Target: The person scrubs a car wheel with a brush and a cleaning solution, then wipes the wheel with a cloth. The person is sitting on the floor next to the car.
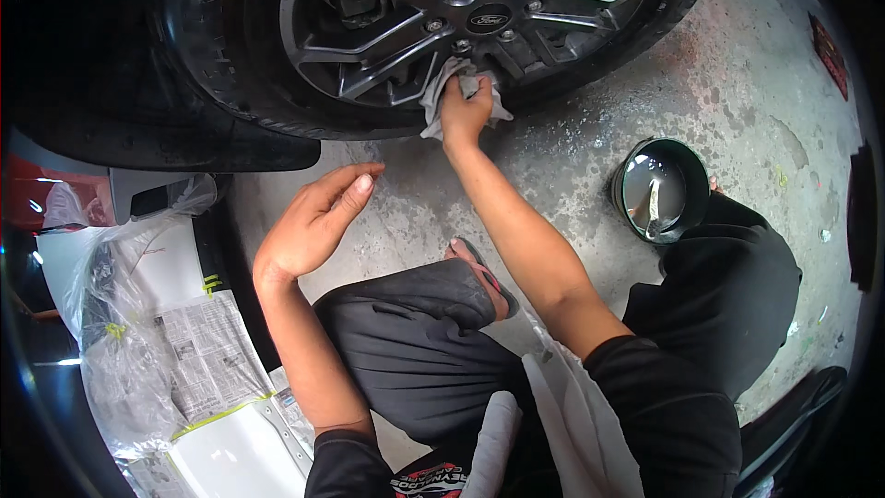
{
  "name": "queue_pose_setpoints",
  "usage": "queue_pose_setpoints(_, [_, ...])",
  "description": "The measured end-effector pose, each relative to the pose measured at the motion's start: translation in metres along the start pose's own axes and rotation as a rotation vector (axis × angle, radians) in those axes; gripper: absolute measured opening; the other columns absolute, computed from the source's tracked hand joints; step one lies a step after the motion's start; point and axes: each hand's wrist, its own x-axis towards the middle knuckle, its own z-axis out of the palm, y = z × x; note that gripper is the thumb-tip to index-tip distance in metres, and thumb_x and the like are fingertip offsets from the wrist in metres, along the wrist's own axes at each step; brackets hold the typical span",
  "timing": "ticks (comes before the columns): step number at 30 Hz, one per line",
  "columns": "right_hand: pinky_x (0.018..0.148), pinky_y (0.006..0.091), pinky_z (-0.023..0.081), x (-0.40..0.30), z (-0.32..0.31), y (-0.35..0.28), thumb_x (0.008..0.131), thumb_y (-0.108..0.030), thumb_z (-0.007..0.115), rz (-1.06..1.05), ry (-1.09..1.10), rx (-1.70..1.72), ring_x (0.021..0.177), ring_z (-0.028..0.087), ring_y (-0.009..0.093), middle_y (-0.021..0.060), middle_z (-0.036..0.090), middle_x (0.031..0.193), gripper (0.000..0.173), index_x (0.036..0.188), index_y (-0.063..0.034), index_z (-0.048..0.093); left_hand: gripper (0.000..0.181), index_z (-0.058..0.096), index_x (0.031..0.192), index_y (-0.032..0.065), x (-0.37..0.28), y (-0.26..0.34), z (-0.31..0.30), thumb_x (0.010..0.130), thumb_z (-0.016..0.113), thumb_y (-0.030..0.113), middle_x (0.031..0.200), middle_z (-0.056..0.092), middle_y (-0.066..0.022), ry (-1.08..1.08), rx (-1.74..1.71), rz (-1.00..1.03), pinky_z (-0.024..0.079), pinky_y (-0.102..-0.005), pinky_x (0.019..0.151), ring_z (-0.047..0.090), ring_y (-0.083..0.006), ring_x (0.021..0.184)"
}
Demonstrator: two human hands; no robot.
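My right hand [467, 107] grips a crumpled grey cloth [434, 107] and presses it against the lower rim of a dark alloy wheel [415, 10] with a Ford centre cap [489, 19]. The cloth lies below the lug nuts, among the lower spokes. My left hand [314, 225] hangs in the air below the tyre [242, 93], fingers and thumb extended, holding nothing. Another light cloth [574, 415] drapes down beside my right upper arm. Right of my right forearm stands a dark bucket [626, 204] of cloudy water, with a pale strip-like object [653, 200] in it.
At the left, a white panel [231, 456] is masked with newspaper [207, 353], plastic film [128, 387] and yellow-green tape. A black mud flap [276, 155] hangs behind the tyre. The concrete floor [553, 166] is wet in patches. My bent knees flank my arms.
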Motion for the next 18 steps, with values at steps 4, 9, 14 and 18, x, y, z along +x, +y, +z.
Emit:
queue_pose_setpoints(4, [0.078, 0.0404, 0.052, 0.008, 0.001, -0.001, 0.084, -0.011, 0.074, 0.006, 0.001, 0.048, 0.081, 0.067, 0.026, 0.0177, 0.071, 0.087, 0.023, 0.098, 0.0021, 0.06, 0.052, 0.061, 0.139, 0.0018, 0.002, -0.001, -0.002, 0.109, 0.05, 0.042, 0.131, 0.068, -0.0164, 0.001, -0.012, 0.017, 0.046, -0.0379, 0.107, 0.063, -0.0263, 0.121])
queue_pose_setpoints(9, [0.083, 0.0345, 0.049, 0.011, -0.004, -0.039, 0.088, -0.002, 0.069, 0.004, -0.086, 0.067, 0.09, 0.061, 0.019, 0.0094, 0.066, 0.095, 0.02, 0.105, 0.0001, 0.059, 0.049, 0.061, 0.138, 0.0014, -0.002, 0.01, -0.002, 0.104, 0.063, 0.036, 0.131, 0.068, -0.0149, 0.011, 0.047, 0.048, 0.047, -0.0377, 0.106, 0.064, -0.0248, 0.121])
queue_pose_setpoints(14, [0.084, 0.0348, 0.051, -0.004, -0.012, 0.016, 0.087, -0.005, 0.071, 0.176, -0.145, 0.055, 0.094, 0.067, 0.024, 0.013, 0.069, 0.099, 0.025, 0.108, 0.0002, 0.06, 0.047, 0.062, 0.137, 0.0013, 0.017, 0.012, 0.001, 0.102, 0.067, 0.032, 0.131, 0.068, -0.014, 0.016, 0.023, 0.099, 0.047, -0.0366, 0.106, 0.064, -0.0232, 0.121])
queue_pose_setpoints(18, [0.085, 0.0366, 0.057, 0.011, -0.053, -0.059, 0.097, -0.014, 0.057, 0.659, -0.639, 0.671, 0.091, 0.069, 0.023, 0.0124, 0.071, 0.1, 0.026, 0.117, 0.0015, 0.063, 0.045, 0.061, 0.138, 0.0017, 0.009, 0.0, -0.003, 0.103, 0.066, 0.029, 0.131, 0.068, -0.0132, 0.209, -0.077, 0.108, 0.047, -0.035, 0.105, 0.064, -0.0213, 0.121])
